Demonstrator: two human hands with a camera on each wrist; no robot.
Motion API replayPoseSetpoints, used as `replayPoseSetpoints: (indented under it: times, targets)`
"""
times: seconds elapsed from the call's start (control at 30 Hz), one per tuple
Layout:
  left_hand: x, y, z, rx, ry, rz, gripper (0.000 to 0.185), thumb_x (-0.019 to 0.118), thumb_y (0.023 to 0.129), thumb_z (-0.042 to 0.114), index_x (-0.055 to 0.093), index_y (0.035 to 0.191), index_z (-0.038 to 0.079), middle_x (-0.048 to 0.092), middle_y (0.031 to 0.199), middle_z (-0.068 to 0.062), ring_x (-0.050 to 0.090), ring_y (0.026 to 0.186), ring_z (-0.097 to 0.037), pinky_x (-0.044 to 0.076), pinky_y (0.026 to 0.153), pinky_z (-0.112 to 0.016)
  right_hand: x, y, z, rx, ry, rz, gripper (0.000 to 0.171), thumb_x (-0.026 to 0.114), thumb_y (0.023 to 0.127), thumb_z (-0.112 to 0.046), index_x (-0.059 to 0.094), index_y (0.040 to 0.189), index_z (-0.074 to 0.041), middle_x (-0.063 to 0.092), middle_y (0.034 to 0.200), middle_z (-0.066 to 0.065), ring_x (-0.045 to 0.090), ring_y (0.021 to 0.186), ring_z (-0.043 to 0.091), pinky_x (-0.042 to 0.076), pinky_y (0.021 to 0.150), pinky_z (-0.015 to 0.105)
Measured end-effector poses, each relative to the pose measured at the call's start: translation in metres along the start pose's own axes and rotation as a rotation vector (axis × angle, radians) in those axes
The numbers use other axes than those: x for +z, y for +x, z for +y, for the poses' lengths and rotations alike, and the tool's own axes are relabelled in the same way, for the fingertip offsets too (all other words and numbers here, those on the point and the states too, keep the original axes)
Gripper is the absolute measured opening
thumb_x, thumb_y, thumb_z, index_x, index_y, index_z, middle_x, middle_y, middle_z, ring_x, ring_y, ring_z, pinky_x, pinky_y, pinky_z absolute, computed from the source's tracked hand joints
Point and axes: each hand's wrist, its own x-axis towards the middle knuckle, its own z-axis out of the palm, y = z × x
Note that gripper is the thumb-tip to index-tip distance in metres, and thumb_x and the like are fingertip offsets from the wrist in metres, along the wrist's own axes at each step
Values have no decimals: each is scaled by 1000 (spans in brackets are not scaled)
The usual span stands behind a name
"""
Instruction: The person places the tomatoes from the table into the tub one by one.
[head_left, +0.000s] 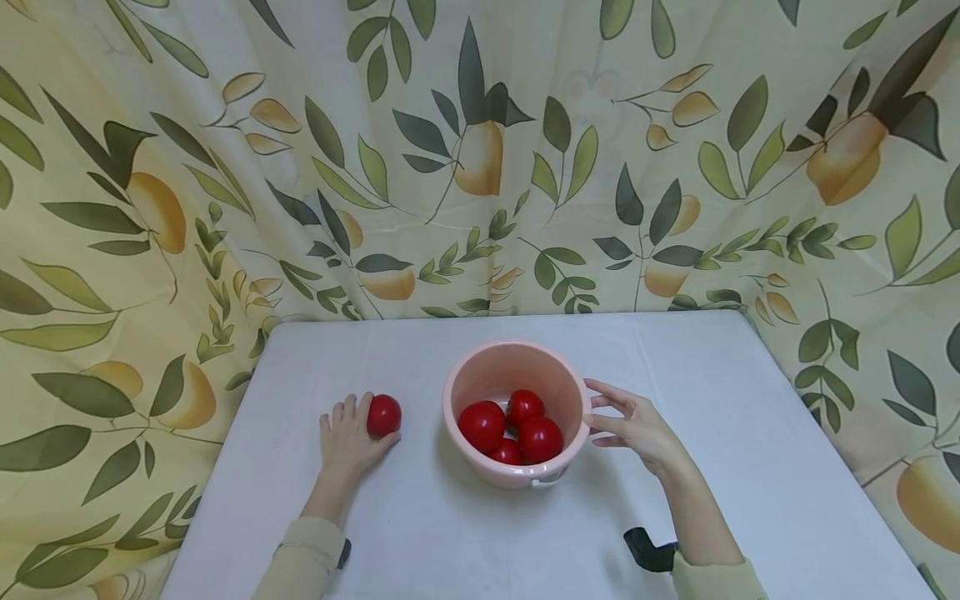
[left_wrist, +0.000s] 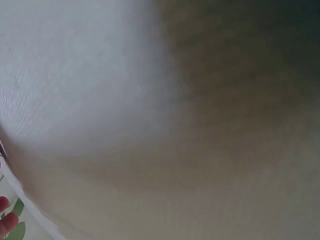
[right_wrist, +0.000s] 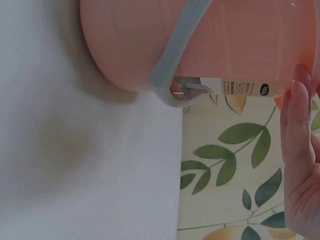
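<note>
A pink bucket [head_left: 457,450] with a pale handle [right_wrist: 175,55] stands upright on the table. Several shiny, round red fruits [head_left: 482,426] lie inside it. To its left, my left hand [head_left: 351,442] holds another round red fruit [head_left: 384,416] between thumb and index finger, low over the tabletop. Only fingertips [left_wrist: 7,224] of that hand show in the left wrist view, where a blurred sleeve fills much of the picture. My right hand [head_left: 637,429] is at the bucket's right side, its extended fingers [right_wrist: 298,120] touching the outer wall near the rim.
A white cloth covers the table [head_left: 750,467]. Behind it and at both sides hangs a curtain [head_left: 525,167] with a leaf and fruit print. A black strap piece [head_left: 648,550] sticks out beside the right wrist.
</note>
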Motion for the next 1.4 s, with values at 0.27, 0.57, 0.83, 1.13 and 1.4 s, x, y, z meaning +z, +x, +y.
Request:
replayPoseSetpoints:
  times: [0.27,0.57,0.83,1.13,1.4]
  targets:
    - [1,2,2,-1,-3,38,74,68,68,50,47,125,8,49,113,-18,43,106,-34,32,88,-56,0,1,1,-1,-2,5,60,67,83,-13,41,137,-6,51,112,23,66,79,22,56,69,40]
    - [-6,5,3,36,26,45,73,66,68,52,50,124,7,50,115,-16,43,106,-34,33,88,-54,1,1,3,-5,-11,15,61,67,82,-14,41,136,-7,51,113,23,66,80,22,56,68,40]
    - [-33,16,19,79,7,128,72,62,69,56,48,123,9,49,117,-14,42,107,-32,33,89,-53,0,0,1,-5,-14,19,62,68,82,-15,41,137,-6,51,114,23,67,79,21,56,68,39]
    - [-79,26,53,189,16,240,73,68,64,54,50,120,10,50,118,-13,44,108,-31,38,90,-51,1,1,1,-3,-9,17,61,67,82,-15,40,137,-6,51,113,22,67,80,21,57,67,38]
    - [-108,32,88,322,40,299,72,68,64,57,50,119,13,51,118,-11,45,110,-30,39,92,-51,1,1,2,-2,-12,31,61,68,82,-15,41,136,-6,51,113,22,67,80,22,57,66,38]
